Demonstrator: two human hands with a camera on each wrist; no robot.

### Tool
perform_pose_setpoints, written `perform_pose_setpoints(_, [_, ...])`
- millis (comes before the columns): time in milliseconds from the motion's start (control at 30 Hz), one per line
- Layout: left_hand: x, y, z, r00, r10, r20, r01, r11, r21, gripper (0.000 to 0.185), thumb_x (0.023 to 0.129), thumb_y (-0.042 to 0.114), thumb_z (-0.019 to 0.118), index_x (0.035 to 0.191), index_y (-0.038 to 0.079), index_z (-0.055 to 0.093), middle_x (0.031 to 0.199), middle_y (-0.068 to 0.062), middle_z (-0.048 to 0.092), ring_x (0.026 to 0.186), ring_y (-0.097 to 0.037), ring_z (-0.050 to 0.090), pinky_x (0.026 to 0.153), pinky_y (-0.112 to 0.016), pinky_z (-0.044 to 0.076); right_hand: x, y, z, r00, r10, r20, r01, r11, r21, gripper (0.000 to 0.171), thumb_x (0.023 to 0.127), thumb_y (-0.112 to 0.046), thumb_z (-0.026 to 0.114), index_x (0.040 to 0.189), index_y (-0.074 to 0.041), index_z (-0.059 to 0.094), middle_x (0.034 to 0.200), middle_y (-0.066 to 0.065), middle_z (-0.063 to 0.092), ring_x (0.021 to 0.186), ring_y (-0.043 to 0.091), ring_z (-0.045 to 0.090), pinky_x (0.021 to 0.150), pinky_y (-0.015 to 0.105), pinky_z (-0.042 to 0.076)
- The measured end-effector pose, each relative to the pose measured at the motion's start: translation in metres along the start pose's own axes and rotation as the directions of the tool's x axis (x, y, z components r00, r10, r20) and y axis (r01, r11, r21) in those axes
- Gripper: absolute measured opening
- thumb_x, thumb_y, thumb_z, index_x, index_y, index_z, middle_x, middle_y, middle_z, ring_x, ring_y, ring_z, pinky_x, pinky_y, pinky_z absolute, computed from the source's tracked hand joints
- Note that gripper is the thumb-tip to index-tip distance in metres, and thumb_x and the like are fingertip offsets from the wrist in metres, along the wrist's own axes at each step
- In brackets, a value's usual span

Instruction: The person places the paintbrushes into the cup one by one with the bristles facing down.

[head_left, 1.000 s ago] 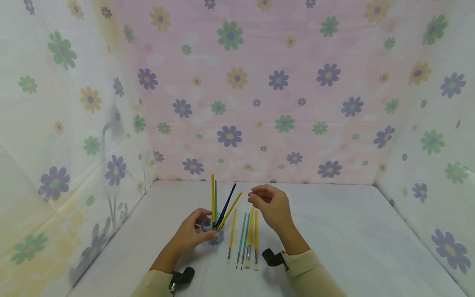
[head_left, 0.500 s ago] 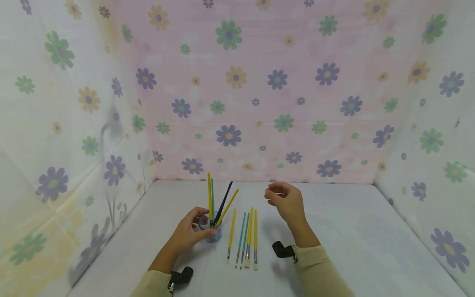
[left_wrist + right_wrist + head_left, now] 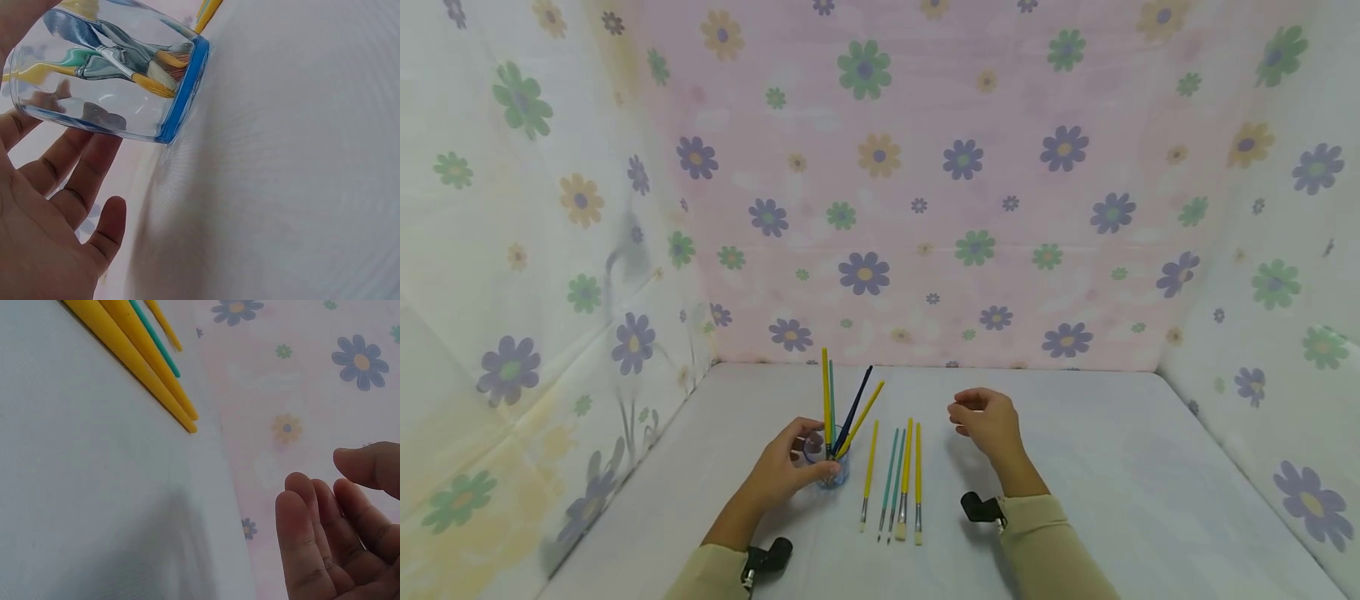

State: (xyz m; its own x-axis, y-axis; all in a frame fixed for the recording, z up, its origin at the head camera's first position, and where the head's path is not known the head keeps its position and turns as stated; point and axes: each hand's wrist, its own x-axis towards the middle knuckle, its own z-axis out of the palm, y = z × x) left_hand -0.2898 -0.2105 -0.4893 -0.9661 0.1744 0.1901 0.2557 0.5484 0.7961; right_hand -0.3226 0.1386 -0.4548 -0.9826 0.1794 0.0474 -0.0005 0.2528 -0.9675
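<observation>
In the head view my left hand (image 3: pixel 778 475) grips a clear glass (image 3: pixel 841 477), thumb on the near side. Its thick blue base (image 3: pixel 182 100) shows in the left wrist view. Inside lean several paintbrushes, bristles down: an upright yellow brush (image 3: pixel 826 387), a teal one, a dark blue brush (image 3: pixel 856 406) and a tilted yellow brush (image 3: pixel 867 412). Right of the glass, loose brushes lie in a row, among them a yellow brush (image 3: pixel 870 467), two thin teal ones and a wide yellow brush (image 3: pixel 906 471). My right hand (image 3: pixel 992 425) hovers right of the row, fingers loosely bent, holding nothing.
A white-covered table (image 3: pixel 1112 500) spreads under everything. Flower-patterned cloth (image 3: pixel 925 183) hangs behind it and on both sides. Each wrist wears a black camera mount (image 3: pixel 769 555).
My right hand has moved right, away from the glass and the brush row, and slightly down. The glass shifted slightly left with my left hand still gripping it.
</observation>
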Motion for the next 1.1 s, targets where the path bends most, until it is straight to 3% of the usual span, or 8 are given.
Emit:
perform_pose_setpoints(233, [0.000,-0.002,0.000,1.000,0.013,0.005,-0.013,1.000,-0.002,0.064,0.078,0.044,0.090,0.132,0.031,0.058,0.117,0.005,0.066,0.101,-0.018,0.058,0.094,-0.039,0.048,0.000,0.006,0.003,0.989,0.137,0.048,-0.131,0.984,-0.120,0.032,0.091,-0.019,0.080,0.116,-0.002,0.071,0.102,0.012,0.075,0.080,0.018,0.074,0.067,0.030,0.063])
perform_pose_setpoints(400, [-0.001,-0.002,0.000,1.000,0.012,0.005,-0.012,1.000,-0.009,0.064,0.079,0.043,0.090,0.133,0.030,0.058,0.118,0.005,0.066,0.101,-0.018,0.058,0.094,-0.040,0.048,0.001,0.015,0.010,0.974,0.206,0.098,-0.176,0.951,-0.255,0.028,0.087,-0.022,0.083,0.107,-0.006,0.073,0.094,0.008,0.073,0.073,0.017,0.071,0.063,0.028,0.061])
perform_pose_setpoints(600, [-0.001,-0.002,-0.001,1.000,0.014,0.007,-0.014,1.000,-0.010,0.064,0.079,0.042,0.090,0.133,0.029,0.058,0.118,0.005,0.065,0.101,-0.018,0.058,0.094,-0.040,0.048,-0.004,0.018,0.016,0.966,0.211,0.152,-0.148,0.927,-0.343,0.026,0.086,-0.023,0.085,0.101,-0.005,0.073,0.083,0.007,0.072,0.069,0.017,0.069,0.059,0.029,0.059])
perform_pose_setpoints(1100, [0.000,-0.003,0.000,1.000,0.011,0.001,-0.011,1.000,-0.007,0.064,0.079,0.042,0.090,0.133,0.030,0.058,0.119,0.005,0.066,0.102,-0.018,0.059,0.093,-0.040,0.048,-0.018,0.012,0.038,0.951,0.194,0.243,-0.081,0.910,-0.407,0.027,0.083,-0.021,0.087,0.094,-0.005,0.069,0.074,0.008,0.071,0.062,0.017,0.068,0.054,0.027,0.058])
